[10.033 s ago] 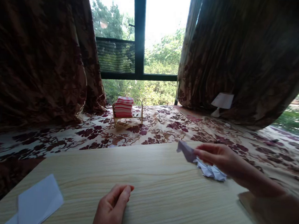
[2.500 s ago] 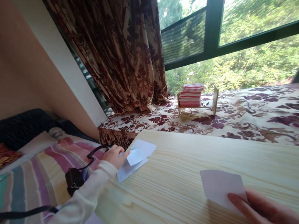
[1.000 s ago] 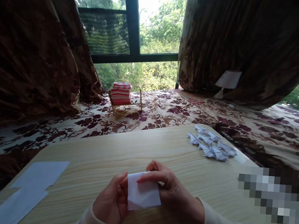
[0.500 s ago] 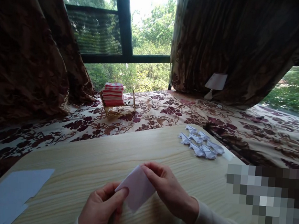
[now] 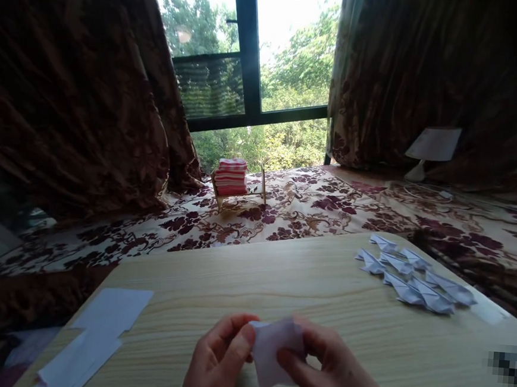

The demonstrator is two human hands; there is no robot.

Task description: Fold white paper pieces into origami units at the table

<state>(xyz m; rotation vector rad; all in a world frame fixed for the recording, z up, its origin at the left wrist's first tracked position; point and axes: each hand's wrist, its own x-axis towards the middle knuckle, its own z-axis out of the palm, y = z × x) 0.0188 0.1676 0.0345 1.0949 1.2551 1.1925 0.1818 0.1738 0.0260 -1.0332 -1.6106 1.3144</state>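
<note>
A small white sheet of paper (image 5: 275, 350) is held just above the light wooden table (image 5: 278, 278), near its front edge. My left hand (image 5: 218, 363) pinches the sheet's left side with thumb and fingers. My right hand (image 5: 333, 378) pinches its right side, the fingers curled over the top edge. Both hands are closed on the paper.
Several folded white paper pieces (image 5: 413, 277) lie at the table's right. Flat white sheets (image 5: 95, 330) overhang the front left corner. Beyond the table lies a floral cloth with a small wooden rack of red-striped cloths (image 5: 233, 179), a white lamp (image 5: 430, 147), dark curtains and a window.
The camera has turned a little left and down. My hands have drawn the sheet nearer and lower, and it looks more folded in than half a second ago.
</note>
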